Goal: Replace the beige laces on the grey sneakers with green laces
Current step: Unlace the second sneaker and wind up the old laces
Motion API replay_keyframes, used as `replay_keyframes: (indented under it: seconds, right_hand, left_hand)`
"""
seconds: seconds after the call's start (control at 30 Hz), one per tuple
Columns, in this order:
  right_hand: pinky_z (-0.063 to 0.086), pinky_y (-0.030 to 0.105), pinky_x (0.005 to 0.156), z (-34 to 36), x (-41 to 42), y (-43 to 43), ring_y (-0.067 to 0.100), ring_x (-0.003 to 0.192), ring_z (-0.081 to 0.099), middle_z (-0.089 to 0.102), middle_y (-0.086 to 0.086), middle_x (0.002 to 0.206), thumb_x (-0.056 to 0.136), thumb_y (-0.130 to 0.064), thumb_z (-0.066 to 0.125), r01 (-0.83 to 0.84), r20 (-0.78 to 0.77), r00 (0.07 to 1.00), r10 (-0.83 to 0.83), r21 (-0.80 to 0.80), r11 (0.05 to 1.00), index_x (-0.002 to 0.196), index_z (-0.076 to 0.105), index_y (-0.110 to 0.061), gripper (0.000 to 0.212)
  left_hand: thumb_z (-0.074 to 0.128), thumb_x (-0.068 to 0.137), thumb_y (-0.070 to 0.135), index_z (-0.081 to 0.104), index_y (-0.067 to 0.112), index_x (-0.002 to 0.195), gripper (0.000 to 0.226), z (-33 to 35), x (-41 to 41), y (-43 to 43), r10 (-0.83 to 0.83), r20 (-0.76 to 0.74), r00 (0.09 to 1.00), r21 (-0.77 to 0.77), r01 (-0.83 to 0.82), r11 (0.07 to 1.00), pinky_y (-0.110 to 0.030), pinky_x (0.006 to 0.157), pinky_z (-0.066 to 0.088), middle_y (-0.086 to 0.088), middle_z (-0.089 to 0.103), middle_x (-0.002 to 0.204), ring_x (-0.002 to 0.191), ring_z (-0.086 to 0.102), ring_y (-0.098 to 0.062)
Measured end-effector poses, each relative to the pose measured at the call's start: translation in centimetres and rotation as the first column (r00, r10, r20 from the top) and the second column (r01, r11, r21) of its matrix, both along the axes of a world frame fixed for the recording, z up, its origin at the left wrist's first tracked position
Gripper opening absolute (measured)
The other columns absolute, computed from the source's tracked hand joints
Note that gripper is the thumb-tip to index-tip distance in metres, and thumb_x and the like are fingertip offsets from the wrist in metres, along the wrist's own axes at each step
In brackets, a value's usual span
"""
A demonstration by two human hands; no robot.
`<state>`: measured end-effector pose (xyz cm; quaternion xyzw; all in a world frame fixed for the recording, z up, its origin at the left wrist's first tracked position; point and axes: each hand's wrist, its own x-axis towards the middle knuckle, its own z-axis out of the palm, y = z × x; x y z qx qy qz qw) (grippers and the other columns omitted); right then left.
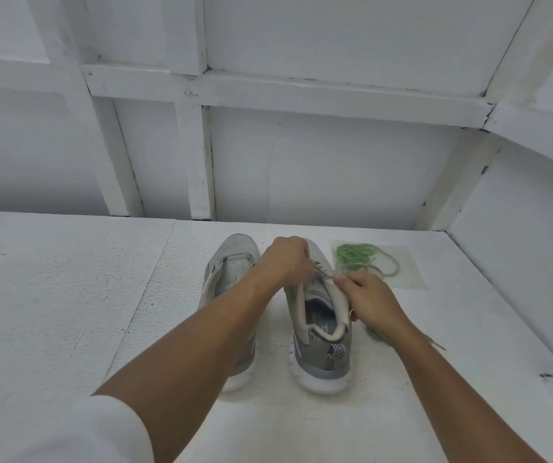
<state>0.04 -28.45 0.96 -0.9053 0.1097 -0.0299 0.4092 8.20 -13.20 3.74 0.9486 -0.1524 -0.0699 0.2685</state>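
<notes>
Two grey sneakers stand side by side on the white table, heels toward me. The left sneaker [231, 272] shows no lace over its tongue. Over the right sneaker [318, 329], my left hand [285, 259] pinches the beige lace [322, 272] at the eyelets. My right hand [372, 302] grips the same lace beside the shoe's collar. A loose beige lace end [435, 344] trails on the table past my right wrist. The green laces [362, 257] lie bundled on a clear plastic bag [408, 275] just right of the shoes.
The white foam-like table [68, 295] ends at a white framed wall [302, 162] behind the shoes and at a side wall on the right. A small dark speck [546, 375] lies near the right edge.
</notes>
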Motion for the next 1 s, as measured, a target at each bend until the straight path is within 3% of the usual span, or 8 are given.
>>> replay_keyframes:
  seconds: [0.13, 0.2, 0.33, 0.47, 0.57, 0.9, 1.0]
  right_hand:
    - [0.041, 0.036, 0.065, -1.3, -0.5, 0.4, 0.026, 0.068, 0.055, 0.064, 0.016, 0.078, 0.097, -0.047, 0.046, 0.137, 0.008, 0.99, -0.14, 0.162, 0.977, 0.082, 0.059, -0.002, 0.05]
    - [0.038, 0.034, 0.065, -1.7, -0.6, 0.9, 0.029, 0.076, 0.058, 0.066, 0.017, 0.084, 0.099, -0.043, 0.045, 0.184, 0.019, 0.981, -0.193, 0.219, 0.958, 0.085, 0.061, -0.001, 0.047]
    - [0.034, 0.029, 0.061, -2.0, -0.8, 2.0, 0.022, 0.073, 0.053, 0.062, 0.01, 0.079, 0.102, -0.039, 0.041, 0.236, 0.081, 0.963, -0.257, 0.209, 0.949, 0.083, 0.06, -0.003, 0.045]
    - [0.035, 0.025, 0.06, -2.2, -0.8, 2.4, 0.017, 0.072, 0.052, 0.06, 0.005, 0.077, 0.103, -0.036, 0.039, 0.273, 0.109, 0.946, -0.304, 0.233, 0.933, 0.08, 0.06, -0.007, 0.042]
    - [0.035, 0.024, 0.061, -2.2, -0.9, 2.5, 0.012, 0.073, 0.052, 0.062, 0.002, 0.079, 0.103, -0.035, 0.038, 0.288, 0.106, 0.941, -0.323, 0.252, 0.924, 0.084, 0.063, -0.008, 0.041]
    - [0.035, 0.024, 0.06, -2.3, -0.9, 2.7, 0.013, 0.069, 0.051, 0.061, 0.005, 0.077, 0.103, -0.033, 0.039, 0.292, 0.123, 0.933, -0.339, 0.295, 0.91, 0.08, 0.061, -0.005, 0.042]
    - [0.034, 0.024, 0.059, -2.1, -1.0, 2.8, 0.009, 0.066, 0.048, 0.056, 0.0, 0.072, 0.103, -0.032, 0.039, 0.296, 0.123, 0.932, -0.34, 0.28, 0.913, 0.07, 0.055, -0.014, 0.041]
  left_hand:
    - [0.051, 0.091, 0.016, 0.061, 0.001, 0.099, 0.02, 1.1, 1.1, 1.2, 0.066, 0.005, 0.998, 0.062, -0.066, 0.996, -0.03, 0.069, 0.046, -0.015, 0.061, 0.108, 0.091, 0.061, -0.03]
    - [0.049, 0.092, 0.015, 0.055, 0.0, 0.089, 0.016, 1.6, 1.3, 1.7, 0.062, 0.013, 0.998, 0.137, -0.063, 0.989, -0.03, 0.067, 0.041, -0.016, 0.059, 0.101, 0.085, 0.055, -0.028]
    - [0.045, 0.094, 0.019, 0.053, 0.005, 0.089, 0.017, 1.6, 1.2, 2.0, 0.045, 0.018, 0.999, 0.156, -0.047, 0.987, -0.029, 0.066, 0.038, -0.012, 0.056, 0.096, 0.085, 0.053, -0.028]
    - [0.046, 0.095, 0.039, 0.053, 0.015, 0.124, 0.038, 0.8, 0.3, 0.4, -0.143, 0.076, 0.987, 0.09, 0.136, 0.987, -0.036, 0.091, 0.042, -0.011, 0.055, 0.125, 0.115, 0.05, -0.029]
    - [0.05, 0.092, 0.05, 0.061, 0.024, 0.115, 0.037, -0.2, -0.5, -1.3, -0.279, 0.098, 0.955, 0.264, 0.246, 0.933, -0.042, 0.098, 0.038, -0.005, 0.056, 0.122, 0.119, 0.046, -0.028]
    - [0.05, 0.091, 0.026, 0.061, 0.018, 0.106, 0.019, -1.1, -0.5, -2.2, -0.332, 0.243, 0.911, 0.312, 0.251, 0.916, -0.041, 0.094, 0.034, -0.003, 0.057, 0.115, 0.115, 0.047, -0.026]
    - [0.045, 0.092, 0.02, 0.058, 0.014, 0.107, 0.021, -0.2, -0.2, -1.8, -0.305, 0.326, 0.895, 0.356, 0.183, 0.916, -0.041, 0.093, 0.036, -0.006, 0.059, 0.114, 0.111, 0.05, -0.027]
